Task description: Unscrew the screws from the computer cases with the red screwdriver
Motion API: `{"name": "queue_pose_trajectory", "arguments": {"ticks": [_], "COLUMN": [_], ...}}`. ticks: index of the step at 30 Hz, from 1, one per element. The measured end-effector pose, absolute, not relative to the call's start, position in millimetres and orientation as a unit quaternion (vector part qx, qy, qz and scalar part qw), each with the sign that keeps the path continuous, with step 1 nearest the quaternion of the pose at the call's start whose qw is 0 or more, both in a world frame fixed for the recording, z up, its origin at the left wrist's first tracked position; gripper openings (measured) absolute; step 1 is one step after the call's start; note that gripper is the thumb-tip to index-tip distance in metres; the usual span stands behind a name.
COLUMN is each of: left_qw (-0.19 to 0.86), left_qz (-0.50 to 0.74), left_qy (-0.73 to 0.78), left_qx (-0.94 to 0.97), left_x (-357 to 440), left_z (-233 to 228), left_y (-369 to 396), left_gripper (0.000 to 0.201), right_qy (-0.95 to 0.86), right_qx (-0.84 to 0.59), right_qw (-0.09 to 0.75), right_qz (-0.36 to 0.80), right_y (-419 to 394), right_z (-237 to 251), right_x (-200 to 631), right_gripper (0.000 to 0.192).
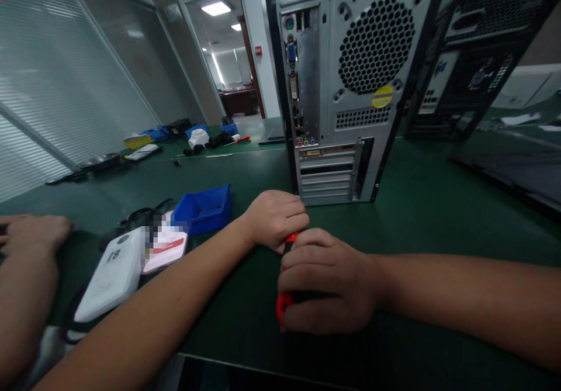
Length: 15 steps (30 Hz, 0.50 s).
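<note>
My right hand [326, 283] is wrapped round a red-and-black handle [284, 306], low over the green tabletop. Most of that object is covered by my fingers, so its kind does not show. Fingers curled, my left hand [277, 218] is closed at its far end, where a bit of red peeks out between the two hands. Just beyond them stands a computer tower [326, 104], upright, its metal back panel with ports, fan grille and slot covers facing me. Left of my left hand lies an open blue tray [205, 210].
Another person's hand [37, 233] rests at the left edge. Nearby lie a white device [111, 274], a white-and-red card [169, 248] and dark cables [144, 215]. A second tower [473, 58] stands back right. An orange-handled screwdriver [242, 138] lies farther back.
</note>
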State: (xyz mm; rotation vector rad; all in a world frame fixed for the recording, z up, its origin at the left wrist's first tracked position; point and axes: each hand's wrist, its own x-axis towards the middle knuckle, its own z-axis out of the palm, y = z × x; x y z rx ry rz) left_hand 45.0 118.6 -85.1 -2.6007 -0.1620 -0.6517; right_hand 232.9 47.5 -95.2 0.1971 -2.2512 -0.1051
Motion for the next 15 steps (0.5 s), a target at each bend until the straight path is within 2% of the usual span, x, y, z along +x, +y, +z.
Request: {"name": "queue_pose_trajectory", "arguments": {"ticks": [2, 6, 11, 15], "left_qw": [0.228, 0.232, 0.230, 0.232], "left_qz": [-0.237, -0.231, -0.227, -0.219], "left_qy": [-0.060, -0.050, -0.059, -0.059], "left_qx": [-0.942, -0.944, -0.945, -0.946], "left_x": [45.7, 47.0, 47.2, 46.7], "left_z": [-85.1, -84.3, -83.0, -82.4], "left_y": [118.1, 116.4, 114.9, 114.9], "left_gripper": [0.044, 0.040, 0.036, 0.038], "right_qy": [-0.894, -0.900, -0.932, -0.949], "right_qx": [0.071, 0.074, 0.085, 0.093], "right_qw": [0.441, 0.425, 0.347, 0.296], "right_qz": [-0.032, -0.061, -0.066, -0.053], "right_y": [46.8, 46.2, 49.2, 50.7], "right_z": [-96.6, -98.4, -97.8, -98.0], "right_x": [232.0, 229.7, 231.6, 233.1], "right_gripper": [0.019, 0.012, 0.038, 0.035]}}
